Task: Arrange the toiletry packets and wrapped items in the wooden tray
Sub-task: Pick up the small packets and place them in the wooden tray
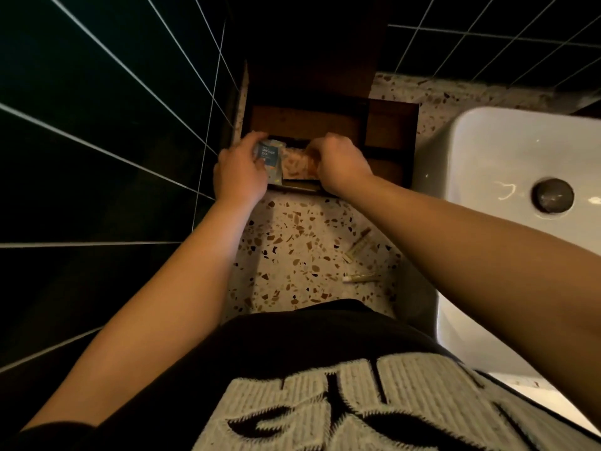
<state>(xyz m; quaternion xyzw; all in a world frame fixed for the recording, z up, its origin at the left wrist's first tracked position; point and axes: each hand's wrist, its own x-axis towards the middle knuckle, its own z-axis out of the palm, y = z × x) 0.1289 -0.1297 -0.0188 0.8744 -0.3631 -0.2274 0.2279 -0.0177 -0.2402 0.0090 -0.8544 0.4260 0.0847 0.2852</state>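
Note:
A dark wooden tray (390, 125) with several compartments sits at the back of the terrazzo counter. My left hand (239, 174) grips a blue shower cap packet (269, 155) standing in the tray's front left compartment. My right hand (340, 164) pinches an orange-patterned packet (297, 166) right beside the blue one. Both hands hover over the tray's front edge, hiding most of that compartment. Two slim wrapped items lie loose on the counter nearer to me: a tan wrapped stick (357, 245) and a tube with a white cap (359, 277).
A white sink basin (507, 151) with a dark drain (552, 195) fills the right side. Dark tiled wall (97, 141) closes in on the left and behind. The terrazzo counter (292, 255) stretches between my body and the tray.

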